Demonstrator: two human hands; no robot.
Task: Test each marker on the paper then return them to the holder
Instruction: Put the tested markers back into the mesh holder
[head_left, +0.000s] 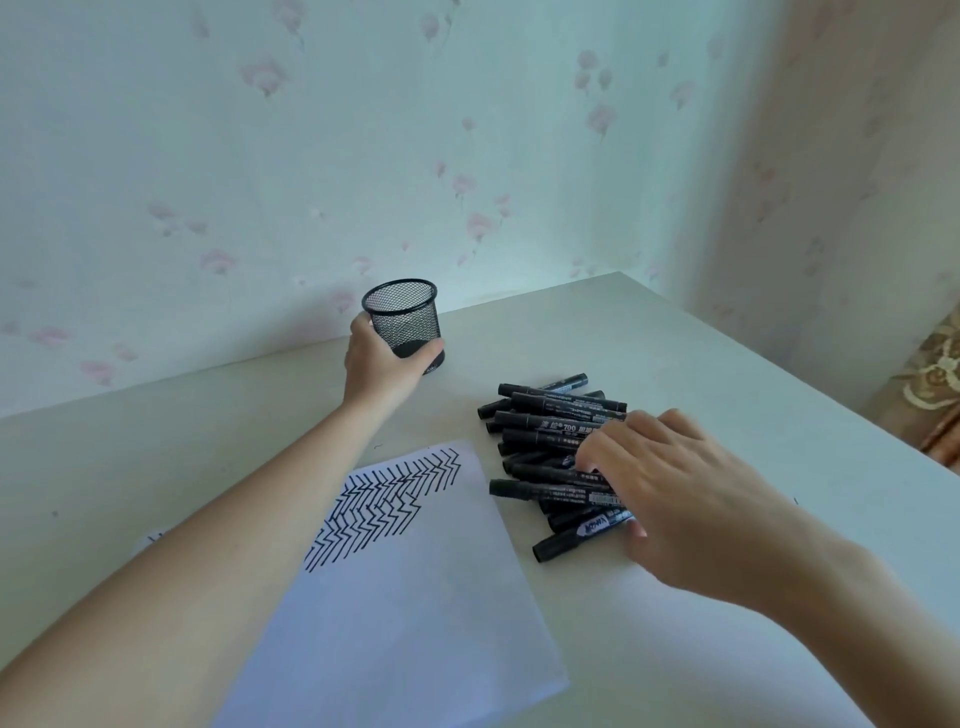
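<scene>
Head view: black markers (558, 457) lie heaped on the tabletop (727, 395), capped as far as can be seen, just to the right of the paper (415, 597), whose upper corner carries rows of black zigzag test strokes. The right hand (670, 499) rests on the near side of the heap with its fingers spread across several barrels; whether that grip has closed round any one marker cannot be told, since the fingertips are lost among the barrels. Beyond the paper's far edge stands the black mesh holder (404, 325), upright and with no marker showing through the mesh, and the left hand (379, 364) grips its lower wall, thumb on the right side.

With so many strokes on the sheet and the cup steadied, the step in hand looks like the return of the markers. The next move would call for gathering a bundle and dropping it into the open mouth, while the left hand keeps the light cup from tipping.
</scene>
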